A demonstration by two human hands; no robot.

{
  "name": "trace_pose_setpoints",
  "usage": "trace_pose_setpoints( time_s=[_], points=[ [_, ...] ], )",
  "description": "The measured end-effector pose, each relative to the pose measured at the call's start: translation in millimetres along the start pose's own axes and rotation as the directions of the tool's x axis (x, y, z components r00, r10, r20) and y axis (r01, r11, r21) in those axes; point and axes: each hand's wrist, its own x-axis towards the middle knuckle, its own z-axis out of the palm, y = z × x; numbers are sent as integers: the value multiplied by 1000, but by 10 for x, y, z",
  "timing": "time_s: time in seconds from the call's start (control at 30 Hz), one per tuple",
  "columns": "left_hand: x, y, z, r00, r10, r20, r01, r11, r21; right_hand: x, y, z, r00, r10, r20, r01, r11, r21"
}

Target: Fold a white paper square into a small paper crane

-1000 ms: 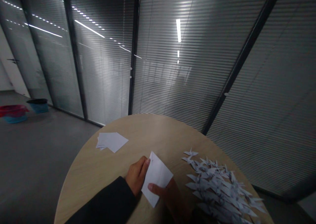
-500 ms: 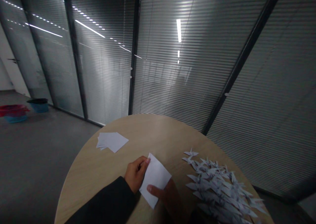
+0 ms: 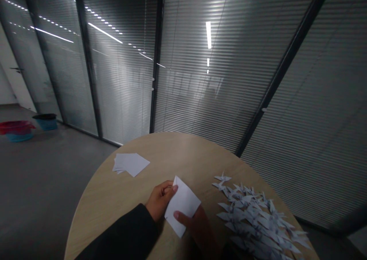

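head view, left hand (image 3: 159,202) pinching white paper sheet (image 3: 182,205) at its far corner, right hand (image 3: 197,227) gripping its near edge, round wooden table (image 3: 177,157), folded paper cranes (image 3: 255,222) right, paper stack (image 3: 130,163) far left

Bare table (image 3: 183,153) ahead, paper stack (image 3: 130,163) left, origami pile (image 3: 255,218) right

Paper stack (image 3: 130,163) near table (image 3: 186,153) left edge. Folded sheet (image 3: 182,205) at near edge, centre. Crane pile (image 3: 255,218) along right edge.
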Motion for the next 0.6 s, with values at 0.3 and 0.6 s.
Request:
trace_pose_setpoints(
  time_s=[0.3,0.6],
  points=[
    [40,-21,-35,998,-4,-61,0,998,-59,21,-93,-53,993,-78,-89,72,995,-70],
    [45,-42,-46,999,-23,-39,20,997,-78,-25,-178,-94,978,-120,-168,83,973,-216]
  ],
)
